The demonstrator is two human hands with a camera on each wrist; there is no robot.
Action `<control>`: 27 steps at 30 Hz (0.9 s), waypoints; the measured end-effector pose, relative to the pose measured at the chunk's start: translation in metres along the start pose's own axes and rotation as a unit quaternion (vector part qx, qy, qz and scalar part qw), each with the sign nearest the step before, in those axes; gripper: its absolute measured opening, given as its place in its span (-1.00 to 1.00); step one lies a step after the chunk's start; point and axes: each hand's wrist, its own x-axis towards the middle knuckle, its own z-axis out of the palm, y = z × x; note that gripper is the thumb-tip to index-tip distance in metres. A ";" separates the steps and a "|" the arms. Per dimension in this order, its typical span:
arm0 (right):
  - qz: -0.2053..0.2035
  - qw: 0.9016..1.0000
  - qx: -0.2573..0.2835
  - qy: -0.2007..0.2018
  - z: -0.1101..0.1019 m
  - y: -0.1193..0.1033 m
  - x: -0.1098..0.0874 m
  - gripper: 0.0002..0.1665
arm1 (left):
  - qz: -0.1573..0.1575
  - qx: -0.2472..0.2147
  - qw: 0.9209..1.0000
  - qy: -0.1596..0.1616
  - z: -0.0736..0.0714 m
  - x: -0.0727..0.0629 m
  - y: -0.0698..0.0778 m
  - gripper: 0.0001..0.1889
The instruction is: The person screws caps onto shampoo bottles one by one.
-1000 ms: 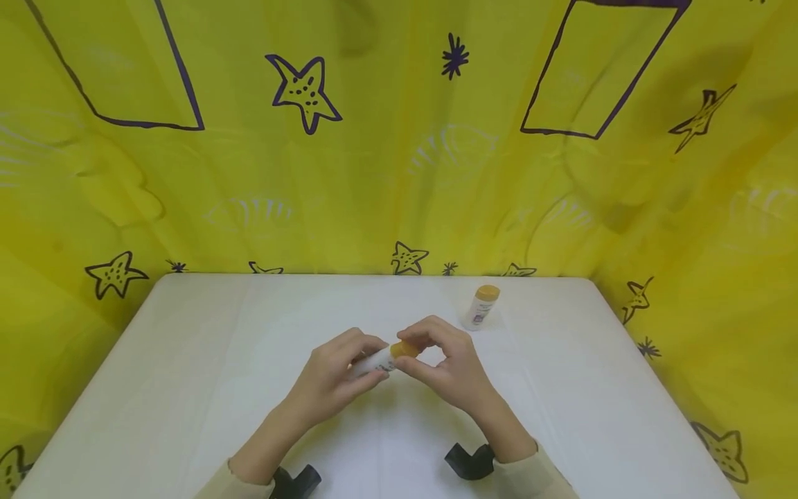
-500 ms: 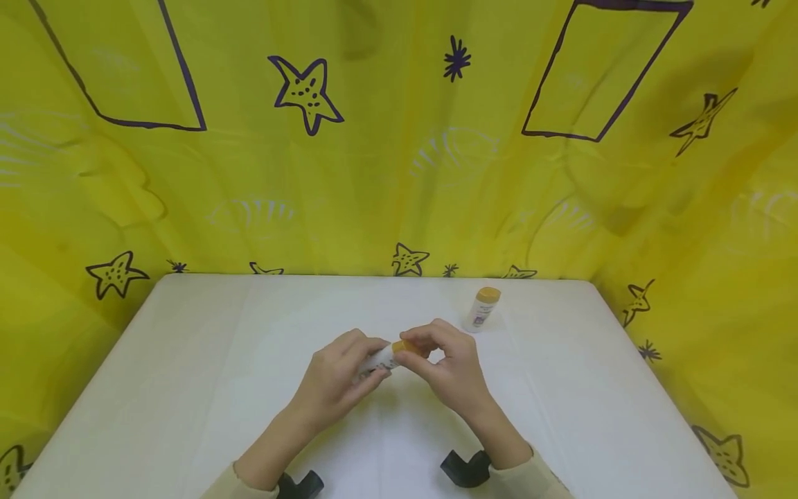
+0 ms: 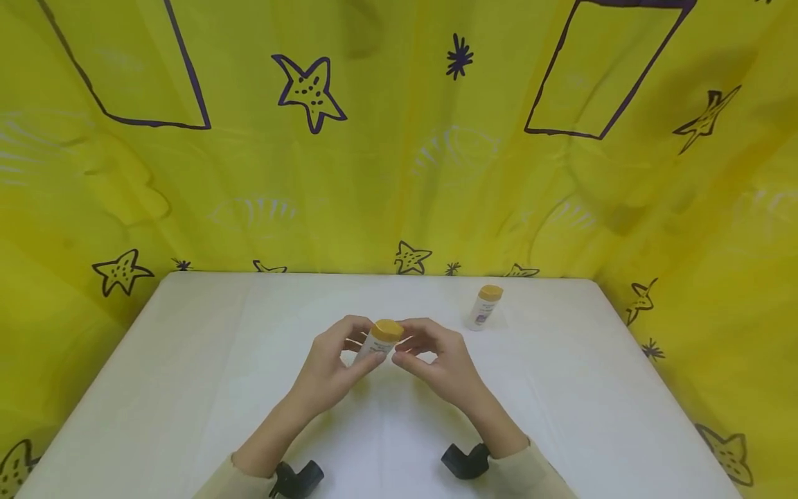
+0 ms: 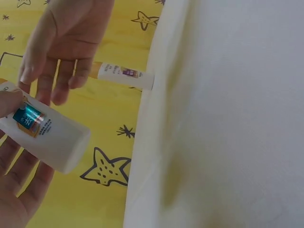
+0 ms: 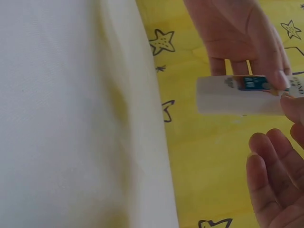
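My left hand [image 3: 329,360] grips a small white bottle [image 3: 376,346] with an orange-yellow cap [image 3: 388,330], held tilted above the table with the cap up. In the left wrist view, the thumb lies across the front of the bottle [image 4: 54,137], beside a blue-green label. Close by the cap is my right hand [image 3: 445,357], its fingers loosely bent and no longer around the cap. From the right wrist, the thumb overlaps the cap end of the bottle [image 5: 223,97], while the other right fingers [image 5: 266,183] hang apart below it.
A second white bottle [image 3: 483,310] with an orange-yellow cap stands on the white table [image 3: 187,360], beyond the right hand. Behind the table hangs a yellow curtain [image 3: 374,173] with drawn stars. Black wrist devices [image 3: 465,461] sit under both forearms.
The bottle has turned from lying nearly sideways to more upright, its cap now facing up. The right fingers have let go of the cap. The second bottle has stayed in place.
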 end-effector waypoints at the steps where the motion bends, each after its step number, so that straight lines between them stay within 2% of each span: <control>1: 0.008 1.000 0.001 -0.004 0.001 0.001 0.001 -0.59 | -0.008 -0.009 1.000 -0.002 -0.001 0.001 0.000 -0.64; 8: 0.029 1.000 0.000 -0.001 0.008 0.003 0.009 -0.66 | -0.046 -0.040 0.998 -0.018 -0.005 0.008 -0.002 -0.65; 11: 0.038 0.999 -0.008 0.001 0.009 -0.002 0.014 -0.67 | -0.066 -0.052 0.996 -0.022 -0.008 0.010 -0.004 -0.64; 18: 0.057 0.998 -0.007 -0.009 0.013 0.007 0.027 -0.66 | -0.118 -0.094 0.988 -0.032 -0.018 0.017 -0.011 -0.65; 27: 0.075 0.997 -0.017 -0.022 0.015 0.021 0.042 -0.70 | -0.133 -0.076 0.988 -0.031 -0.023 0.028 -0.024 -0.67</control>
